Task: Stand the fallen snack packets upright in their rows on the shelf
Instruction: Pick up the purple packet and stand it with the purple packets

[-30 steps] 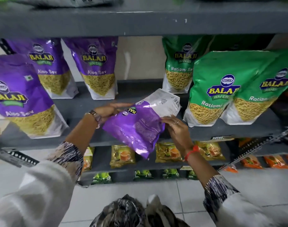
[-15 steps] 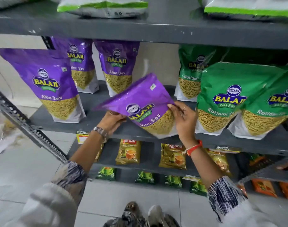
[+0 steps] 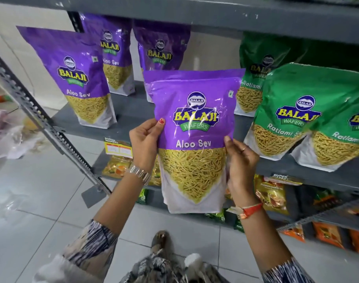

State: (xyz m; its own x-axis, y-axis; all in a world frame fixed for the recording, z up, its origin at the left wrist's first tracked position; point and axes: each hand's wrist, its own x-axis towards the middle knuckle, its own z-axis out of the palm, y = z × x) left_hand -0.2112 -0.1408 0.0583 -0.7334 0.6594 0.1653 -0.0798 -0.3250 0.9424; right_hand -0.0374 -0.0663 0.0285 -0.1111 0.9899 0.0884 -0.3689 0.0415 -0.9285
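A purple Aloo Sev packet (image 3: pixel 193 139) is upright and face-on in front of the grey shelf (image 3: pixel 131 117), off the shelf board. My left hand (image 3: pixel 145 144) grips its left edge and my right hand (image 3: pixel 240 166) grips its right edge. On the shelf stand other purple Aloo Sev packets: one at the front left (image 3: pixel 76 78), two at the back (image 3: pixel 115 56) (image 3: pixel 160 48). Green Ratlami Sev packets (image 3: pixel 293 111) lean at the right, with another (image 3: pixel 256 74) behind them.
A slotted metal upright (image 3: pixel 41 117) slants across the left. Lower shelves hold small yellow, green and orange packets (image 3: pixel 272 197). A yellow price tag (image 3: pixel 118 148) hangs on the shelf edge. The upper shelf board (image 3: pixel 195 15) overhangs the packets. White floor tiles lie below.
The purple packet went from lying back-side up on the shelf to tilted, then to upright and face-on in both hands. The view moved closer and to the left.
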